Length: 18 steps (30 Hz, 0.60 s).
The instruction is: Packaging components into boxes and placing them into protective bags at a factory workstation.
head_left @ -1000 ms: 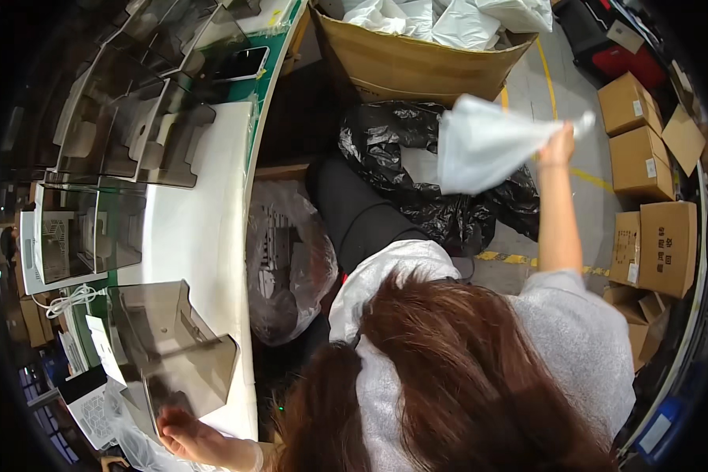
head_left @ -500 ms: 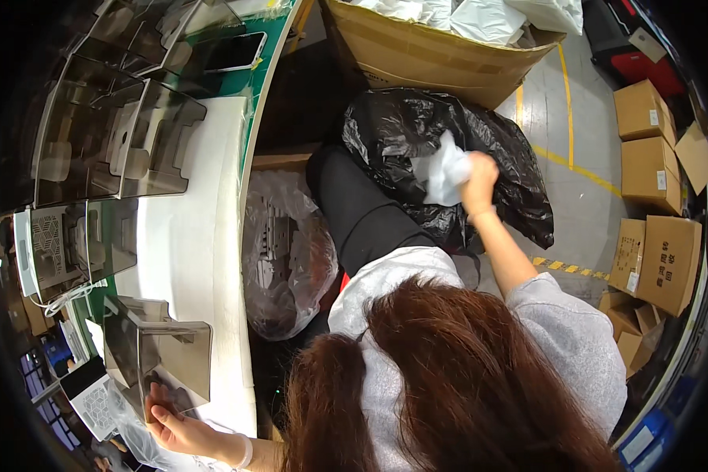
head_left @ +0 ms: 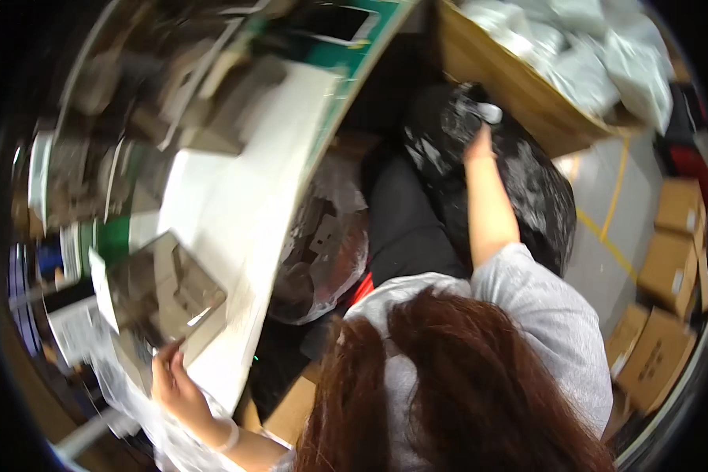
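At the near left of the table, a smoky see-through plastic organizer box point(head_left: 165, 283) stands tilted. My left hand point(head_left: 182, 393) pinches its near edge between thumb and fingers. Away to the right, my right hand point(head_left: 478, 145) reaches over a large black plastic bag point(head_left: 531, 177) beside my leg. It is closed on a crumpled white plastic film point(head_left: 490, 113), of which only a small part shows at the bag's mouth. Motion blurs both hands somewhat.
A white padded mat point(head_left: 236, 185) covers the table, with more smoky organizers point(head_left: 204, 94) and a phone point(head_left: 338, 22) behind. A clear bag of plastic parts point(head_left: 318, 244) sits below the table edge. Beyond the black bag is a carton point(head_left: 527, 94) of white bags; boxes point(head_left: 669, 267) line the right.
My right hand has moved farther away, carrying the white film into the black bag's mouth. The organizer box has turned in my left hand. The whole view has swung left.
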Each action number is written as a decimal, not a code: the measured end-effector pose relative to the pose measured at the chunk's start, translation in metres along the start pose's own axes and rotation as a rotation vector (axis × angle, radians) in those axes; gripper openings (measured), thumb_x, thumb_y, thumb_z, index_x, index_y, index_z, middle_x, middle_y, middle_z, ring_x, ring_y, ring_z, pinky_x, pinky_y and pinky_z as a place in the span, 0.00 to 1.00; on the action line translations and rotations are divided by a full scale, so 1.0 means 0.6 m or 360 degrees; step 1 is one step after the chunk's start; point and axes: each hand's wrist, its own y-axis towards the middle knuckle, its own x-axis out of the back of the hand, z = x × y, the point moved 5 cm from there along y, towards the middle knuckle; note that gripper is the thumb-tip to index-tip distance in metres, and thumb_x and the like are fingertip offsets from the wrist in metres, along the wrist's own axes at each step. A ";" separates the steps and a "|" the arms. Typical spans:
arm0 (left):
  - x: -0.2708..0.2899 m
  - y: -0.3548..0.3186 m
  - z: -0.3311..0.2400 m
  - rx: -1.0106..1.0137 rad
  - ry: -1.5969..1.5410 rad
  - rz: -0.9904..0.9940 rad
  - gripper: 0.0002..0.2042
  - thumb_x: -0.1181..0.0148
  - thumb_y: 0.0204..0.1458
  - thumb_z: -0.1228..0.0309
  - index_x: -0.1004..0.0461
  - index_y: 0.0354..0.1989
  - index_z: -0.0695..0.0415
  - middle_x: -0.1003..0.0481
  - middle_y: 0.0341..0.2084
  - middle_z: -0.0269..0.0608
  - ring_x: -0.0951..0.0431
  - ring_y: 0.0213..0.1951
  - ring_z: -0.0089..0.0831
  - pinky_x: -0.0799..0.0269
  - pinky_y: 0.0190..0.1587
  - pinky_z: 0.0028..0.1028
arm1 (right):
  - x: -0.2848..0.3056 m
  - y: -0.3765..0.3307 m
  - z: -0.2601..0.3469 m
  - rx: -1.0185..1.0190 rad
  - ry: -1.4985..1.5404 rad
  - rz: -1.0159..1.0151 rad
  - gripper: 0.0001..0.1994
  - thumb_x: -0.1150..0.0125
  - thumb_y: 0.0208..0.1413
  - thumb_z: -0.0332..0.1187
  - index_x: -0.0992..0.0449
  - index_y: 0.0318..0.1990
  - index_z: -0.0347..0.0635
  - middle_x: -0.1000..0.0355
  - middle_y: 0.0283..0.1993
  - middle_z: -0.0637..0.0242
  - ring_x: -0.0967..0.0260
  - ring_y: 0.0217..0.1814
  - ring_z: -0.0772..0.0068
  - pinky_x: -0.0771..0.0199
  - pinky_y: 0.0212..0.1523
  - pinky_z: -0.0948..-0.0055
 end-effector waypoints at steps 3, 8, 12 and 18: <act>-0.048 0.029 -0.077 -0.0217 0.0086 0.0038 0.04 0.46 0.50 0.83 0.26 0.33 0.65 0.22 0.27 0.48 0.22 0.29 0.39 0.29 0.34 0.26 | -0.052 -0.002 -0.007 -0.0687 -0.0033 0.0438 0.22 0.53 0.60 0.48 0.26 0.50 0.42 0.26 0.51 0.58 0.33 0.57 0.59 0.37 0.61 0.61; -0.113 0.050 -0.170 -0.0376 0.0009 -0.0045 0.06 0.38 0.45 0.79 0.25 0.33 0.62 0.22 0.27 0.44 0.22 0.30 0.40 0.28 0.33 0.30 | 0.081 0.086 0.052 -0.0888 -0.1893 0.0364 0.25 0.57 0.60 0.49 0.29 0.53 0.38 0.27 0.50 0.51 0.32 0.57 0.55 0.36 0.58 0.59; -0.147 0.050 -0.234 -0.0451 -0.0144 -0.0068 0.11 0.35 0.45 0.72 0.24 0.38 0.60 0.22 0.33 0.45 0.22 0.36 0.42 0.27 0.38 0.30 | 0.290 0.152 0.230 -0.0593 -0.3298 0.0127 0.27 0.60 0.61 0.49 0.32 0.55 0.35 0.27 0.50 0.46 0.31 0.56 0.52 0.35 0.56 0.58; -0.050 0.064 -0.062 0.0167 -0.0138 -0.0868 0.10 0.50 0.58 0.71 0.25 0.42 0.62 0.22 0.39 0.44 0.23 0.42 0.35 0.31 0.47 0.28 | 0.064 -0.091 0.366 -0.0568 -0.3064 0.0439 0.10 0.46 0.55 0.28 0.25 0.41 0.31 0.24 0.28 0.55 0.26 0.19 0.67 0.24 0.26 0.74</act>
